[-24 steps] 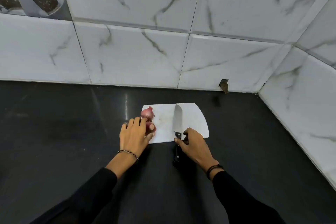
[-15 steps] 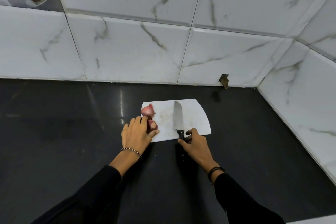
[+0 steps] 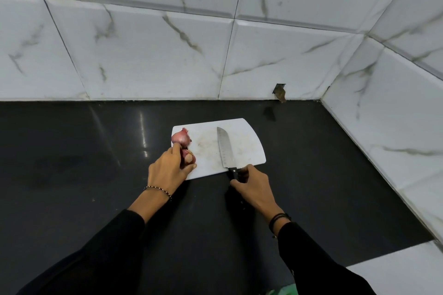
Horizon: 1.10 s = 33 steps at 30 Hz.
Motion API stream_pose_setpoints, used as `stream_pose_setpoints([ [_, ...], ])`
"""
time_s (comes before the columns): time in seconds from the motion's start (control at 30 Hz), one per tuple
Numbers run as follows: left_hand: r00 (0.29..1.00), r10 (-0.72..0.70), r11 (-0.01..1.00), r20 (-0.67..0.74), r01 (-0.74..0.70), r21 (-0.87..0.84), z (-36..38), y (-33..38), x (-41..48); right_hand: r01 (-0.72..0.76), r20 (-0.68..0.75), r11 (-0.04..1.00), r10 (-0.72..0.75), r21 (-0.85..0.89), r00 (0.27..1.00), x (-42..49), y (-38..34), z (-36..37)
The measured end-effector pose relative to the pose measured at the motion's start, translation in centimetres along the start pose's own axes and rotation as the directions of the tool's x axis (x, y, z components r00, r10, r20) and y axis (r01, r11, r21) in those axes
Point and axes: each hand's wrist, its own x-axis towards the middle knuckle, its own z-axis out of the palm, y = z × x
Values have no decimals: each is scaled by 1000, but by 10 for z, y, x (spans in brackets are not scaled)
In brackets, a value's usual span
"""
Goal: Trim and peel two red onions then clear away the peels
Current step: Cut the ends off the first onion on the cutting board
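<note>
A black counter (image 3: 72, 151) is running beneath marbled wall tiles (image 3: 143, 55). On the left edge of the white board (image 3: 244, 141) we are recording two red bulbs. The left hand (image 3: 165, 170) is clamping round the near onion (image 3: 188, 157), and the far onion (image 3: 180, 137) is sitting just beyond. The right hand (image 3: 251, 184) is clasping the handle of the knife (image 3: 224, 148), its blade lying flat on the board.

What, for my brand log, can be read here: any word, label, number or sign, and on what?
No text can be read anywhere.
Knife blade: no brand mark can be made out.
Cutting board: bare, no print.
Wall tiles: veining only, no lettering.
</note>
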Motion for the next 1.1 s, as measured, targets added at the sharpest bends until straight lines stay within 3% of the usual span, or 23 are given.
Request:
stream_pose_setpoints([
  [0.37, 999, -13, 999, 46, 14, -41, 4, 18, 5, -42, 60, 992, 49, -119, 997, 14, 2, -7],
  [0.6, 995, 57, 998, 80, -54, -32, 25, 55, 0, 31, 90, 973, -10, -227, 996, 28, 3, -12],
  [0.83, 994, 82, 996, 79, -78, -49, 38, 73, 16, 14, 321, 996, 14, -86, 947, 51, 7, -35],
  [1.0, 994, 73, 995, 80, -66, -81, 42, 86, 31, 26, 347, 999, -12, -35, 938, 60, 13, -52],
  [1.1, 991, 76, 991, 110, -63, -118, 43, 93, 38, -42, 356, 995, 8, 86, 934, 61, 21, -54],
])
